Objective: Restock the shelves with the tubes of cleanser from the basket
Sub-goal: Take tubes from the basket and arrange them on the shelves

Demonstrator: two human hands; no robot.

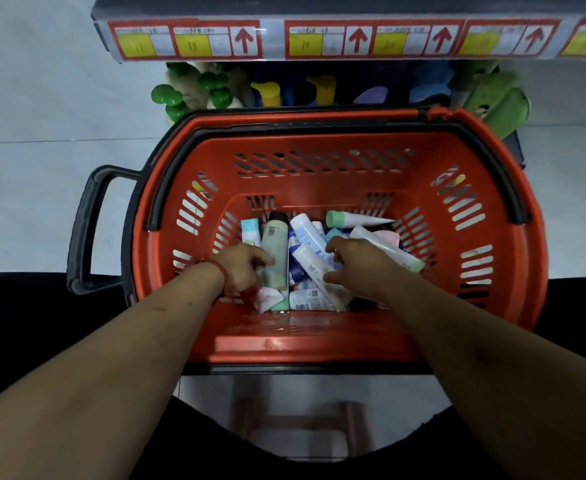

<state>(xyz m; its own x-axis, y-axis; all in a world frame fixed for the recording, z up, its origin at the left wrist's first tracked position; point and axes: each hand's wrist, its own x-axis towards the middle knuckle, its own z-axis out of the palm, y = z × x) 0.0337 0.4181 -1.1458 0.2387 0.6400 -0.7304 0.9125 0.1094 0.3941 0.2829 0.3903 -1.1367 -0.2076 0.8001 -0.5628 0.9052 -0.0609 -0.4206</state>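
Basket: both hands curled round tubes

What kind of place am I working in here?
Likely a shop aisle: the shelf edge carries yellow price tags with red arrows, pump bottles stand beneath it, and a red basket holds loose tubes.

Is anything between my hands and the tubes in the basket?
Nothing visible. The left hand grips the pale green tube, the right hand the white tube, inside the red basket.
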